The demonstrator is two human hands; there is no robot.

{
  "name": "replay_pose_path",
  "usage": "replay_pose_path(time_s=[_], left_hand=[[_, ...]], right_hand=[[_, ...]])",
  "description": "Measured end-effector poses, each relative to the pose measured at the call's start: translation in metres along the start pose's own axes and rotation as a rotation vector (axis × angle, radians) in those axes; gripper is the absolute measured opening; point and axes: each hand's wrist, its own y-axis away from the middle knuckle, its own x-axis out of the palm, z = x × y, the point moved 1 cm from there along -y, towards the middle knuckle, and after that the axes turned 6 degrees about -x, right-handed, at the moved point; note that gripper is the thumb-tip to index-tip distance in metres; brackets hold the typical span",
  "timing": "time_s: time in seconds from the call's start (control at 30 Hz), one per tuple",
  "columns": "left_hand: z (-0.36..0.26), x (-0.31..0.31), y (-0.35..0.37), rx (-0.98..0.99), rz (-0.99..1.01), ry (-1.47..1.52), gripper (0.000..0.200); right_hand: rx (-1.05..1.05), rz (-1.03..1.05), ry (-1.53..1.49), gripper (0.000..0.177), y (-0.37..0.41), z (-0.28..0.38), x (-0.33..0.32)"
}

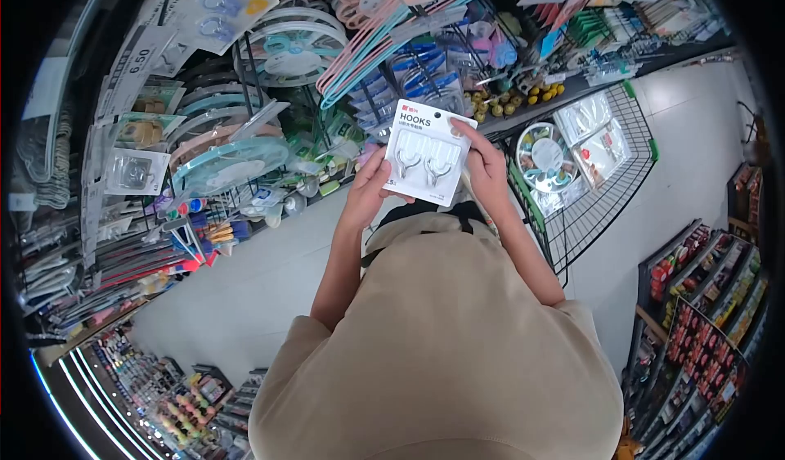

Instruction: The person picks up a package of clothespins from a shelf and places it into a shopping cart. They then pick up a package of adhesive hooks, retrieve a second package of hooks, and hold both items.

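We held the pack of hooks point(427, 153) up before our chest, between both hands. Our left hand point(370, 188) pinched its left edge, thumb on the front. Our right hand point(484, 164) gripped the right edge, fingers curled over the top corner. Hangers point(368, 43) hung on the far rack, and a wire basket point(623, 184) stood to the right.

Pastel hangers point(360, 51) overhead; wire basket point(623, 178) holding round tray point(546, 157).

Hanger racks point(360, 51) crowd ahead, wire basket point(605, 206) stands right; floor point(245, 288) lies open.
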Motion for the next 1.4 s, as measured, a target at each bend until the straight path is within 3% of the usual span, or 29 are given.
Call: replay_pose_path(time_s=[0.17, 0.33, 0.4, 0.5, 0.6, 0.7, 0.87, 1.1, 1.17, 1.2, 1.3, 1.4], left_hand=[[0.011, 0.007, 0.006, 0.028, -0.073, 0.058, 0.044], [0.041, 0.005, 0.007, 0.043, -0.258, 0.000, 0.035], [0.041, 0.010, 0.011, -0.016, -0.161, -0.053, 0.032], [0.037, 0.016, 0.019, -0.027, -0.174, -0.075, 0.032], [0.027, 0.024, 0.029, -0.038, -0.125, -0.055, 0.031], [0.021, 0.017, 0.033, -0.046, -0.053, -0.078, 0.032], [0.012, 0.000, 0.027, 0.032, 0.098, -0.111, 0.033], [-0.059, -0.011, 0.054, 0.256, 0.260, -0.192, 0.036], [-0.074, -0.025, 0.068, 0.098, 0.288, -0.173, 0.036], [-0.079, -0.033, 0.073, 0.134, 0.301, -0.170, 0.036], [-0.090, -0.057, 0.090, 0.275, 0.214, -0.135, 0.034], [-0.113, -0.069, 0.115, 0.398, -0.013, 0.011, 0.030]], right_hand=[[0.047, 0.013, -0.064, 0.055, 0.008, -0.011, 0.002], [0.054, 0.011, -0.331, 0.053, 0.013, -0.013, -0.010], [0.020, 0.048, -0.347, 0.053, 0.012, -0.020, -0.017], [-0.044, 0.086, -0.241, 0.047, 0.011, -0.023, -0.018], [0.052, 0.061, -0.249, 0.030, 0.011, -0.017, -0.010], [0.039, 0.062, -0.238, 0.029, 0.008, -0.009, -0.002], [-0.071, -0.029, -0.152, 0.028, 0.002, 0.020, 0.014], [-0.191, -0.172, -0.164, 0.027, -0.017, 0.061, 0.060], [-0.246, -0.147, -0.132, 0.028, -0.025, 0.076, 0.080], [-0.247, -0.116, -0.153, 0.029, -0.029, 0.089, 0.093], [-0.305, 0.033, -0.116, 0.037, -0.040, 0.109, 0.125], [-0.599, 0.131, 0.162, 0.040, -0.059, 0.137, 0.157]])
